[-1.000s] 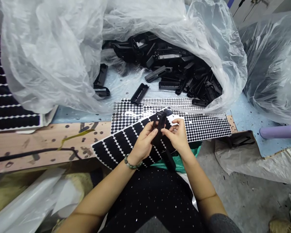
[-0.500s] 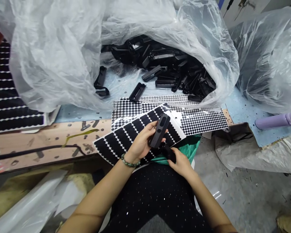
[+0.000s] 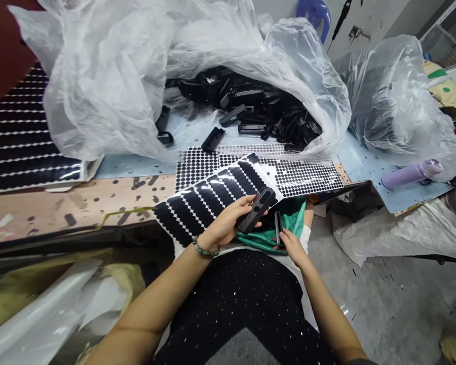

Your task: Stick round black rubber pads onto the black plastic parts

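My left hand [image 3: 228,219] is closed round a long black plastic casing [image 3: 256,210] with holes in its face and a ribbed lower end. Lower and to the right, my right hand [image 3: 292,247] pinches a second, narrower black plastic piece [image 3: 277,227] by its edge. That piece stands on end in front of an open green bag [image 3: 295,217] at my lap. Beneath my left hand, a white sheet of black stickers [image 3: 201,205] overhangs the table edge. It partly covers sheets of small black dots [image 3: 309,177].
A large clear plastic bag [image 3: 110,76] lies open on the table, with several black plastic pieces [image 3: 247,96] spilling from its mouth. More sticker sheets [image 3: 19,147] are stacked at left. A purple bottle [image 3: 406,174] lies at right by another plastic bag [image 3: 395,101].
The view has shifted. The casing in my left hand leans further right. My right hand has turned its black piece on end, and more of the green bag shows.
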Demonstrator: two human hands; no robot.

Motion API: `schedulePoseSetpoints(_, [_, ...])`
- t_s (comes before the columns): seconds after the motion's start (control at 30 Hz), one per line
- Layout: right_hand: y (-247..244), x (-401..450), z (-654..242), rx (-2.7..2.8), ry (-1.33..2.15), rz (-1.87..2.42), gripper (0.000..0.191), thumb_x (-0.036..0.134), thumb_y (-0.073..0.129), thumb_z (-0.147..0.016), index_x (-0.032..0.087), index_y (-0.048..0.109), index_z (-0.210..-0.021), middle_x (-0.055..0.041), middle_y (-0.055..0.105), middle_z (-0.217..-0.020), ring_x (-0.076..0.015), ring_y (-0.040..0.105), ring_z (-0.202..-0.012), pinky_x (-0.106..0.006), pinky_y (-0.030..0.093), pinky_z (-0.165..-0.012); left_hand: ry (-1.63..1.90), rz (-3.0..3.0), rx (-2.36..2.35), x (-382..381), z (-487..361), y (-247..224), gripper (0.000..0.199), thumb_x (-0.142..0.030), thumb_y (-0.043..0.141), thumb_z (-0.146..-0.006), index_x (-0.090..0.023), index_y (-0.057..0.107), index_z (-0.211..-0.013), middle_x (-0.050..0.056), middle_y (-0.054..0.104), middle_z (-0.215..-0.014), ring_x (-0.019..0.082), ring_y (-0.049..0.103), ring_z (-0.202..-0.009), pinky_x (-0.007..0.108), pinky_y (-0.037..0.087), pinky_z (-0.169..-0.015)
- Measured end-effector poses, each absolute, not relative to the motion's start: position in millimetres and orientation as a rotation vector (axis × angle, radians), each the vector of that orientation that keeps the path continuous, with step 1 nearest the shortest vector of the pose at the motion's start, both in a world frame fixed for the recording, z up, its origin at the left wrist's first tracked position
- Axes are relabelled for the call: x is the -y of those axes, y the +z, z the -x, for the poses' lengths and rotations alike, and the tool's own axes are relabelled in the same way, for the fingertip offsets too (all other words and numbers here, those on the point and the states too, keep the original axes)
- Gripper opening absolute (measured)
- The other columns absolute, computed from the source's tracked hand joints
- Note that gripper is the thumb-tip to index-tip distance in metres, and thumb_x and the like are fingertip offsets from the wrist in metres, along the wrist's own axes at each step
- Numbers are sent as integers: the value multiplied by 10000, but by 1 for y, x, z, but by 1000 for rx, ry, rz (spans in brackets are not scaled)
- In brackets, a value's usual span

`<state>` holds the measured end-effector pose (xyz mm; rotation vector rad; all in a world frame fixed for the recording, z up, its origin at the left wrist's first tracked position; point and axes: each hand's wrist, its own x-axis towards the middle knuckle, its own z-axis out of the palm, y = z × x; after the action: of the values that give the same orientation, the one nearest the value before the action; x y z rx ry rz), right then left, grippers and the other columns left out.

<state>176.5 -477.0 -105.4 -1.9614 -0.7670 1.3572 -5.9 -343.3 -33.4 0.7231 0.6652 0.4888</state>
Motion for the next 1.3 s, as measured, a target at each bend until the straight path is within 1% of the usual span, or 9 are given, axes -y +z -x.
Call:
schedulePoseSetpoints(0.13, [-101,479,-174,845,1292,1941,558,477,363,-940,215,399,-1431,-115,709,-1056,-213,732,-705,-411,595,-701,380,-1049,-678,350,-2,-56,403,-290,607,-828,-210,584,-1221,113,668,-1206,252,650,-1095,416,562,-885])
schedulePoseSetpoints(0.27, [-83,479,-187,1306,987,2030,595,443,442,-911,221,364,-1458,-150,617,-1295,-251,699,-987,-472,533,-914,372,-1646,-770,361,-9,-78,504,-329,536,-849,-170,512,-1327,168,565,-1375,294,506,-1306,482,386,-1093])
schedulePoseSetpoints(0.43, [-72,473,-218,2256,932,2031,804,123,722,-642,214,472,-1401,-154,445,-1496,-351,309,-1439,-587,220,-1158,-51,-2352,-523,378,-11,-95,545,-257,572,-820,-147,485,-1346,192,560,-1373,301,521,-1284,451,397,-1071])
schedulePoseSetpoints(0.53, [-72,455,-231,2393,885,2075,701,-20,654,-627,213,592,-1285,-155,594,-1356,-344,451,-1348,-611,237,-1129,-203,-2475,-515,378,-8,-97,346,-121,510,-806,-135,619,-1134,173,711,-1081,288,675,-1015,418,489,-922])
schedulePoseSetpoints(0.63, [-64,436,-231,2418,818,1994,375,-39,602,-675,235,737,-893,-52,753,-902,-251,661,-1004,-566,285,-1113,-249,-2488,-459,370,7,-90,262,-67,445,-796,-186,659,-889,88,729,-814,224,697,-742,297,511,-699])
schedulePoseSetpoints(0.87, [-40,447,-197,2712,798,1583,310,-1,537,-733,246,637,-575,-8,658,-597,-176,579,-640,-419,413,-1003,-482,-2493,-392,368,46,-66,321,-13,420,-772,-189,666,-879,74,724,-757,222,694,-708,282,492,-650])
schedulePoseSetpoints(1.03, [-24,433,-212,2379,1073,1728,87,290,696,-752,224,721,-802,-46,717,-730,-203,633,-660,-334,491,-724,-1,-2123,-419,315,45,-30,289,-318,520,-880,-254,647,-1132,58,723,-1104,220,679,-962,320,514,-842])
schedulePoseSetpoints(1.13, [-18,380,-215,1856,787,1772,274,358,556,-869,242,656,-1096,-66,710,-988,-207,655,-830,-348,503,-778,541,-2018,-971,250,32,-20,286,-377,492,-877,-226,656,-1055,78,713,-1051,252,654,-956,384,507,-865])
schedulePoseSetpoints(1.3, [-40,288,-187,1422,637,1984,337,298,645,-786,178,621,-1099,-82,664,-960,-244,636,-916,-409,489,-875,830,-1815,-1488,157,0,-33,191,-220,600,-737,-144,628,-910,191,651,-1052,375,559,-1102,536,384,-1004])
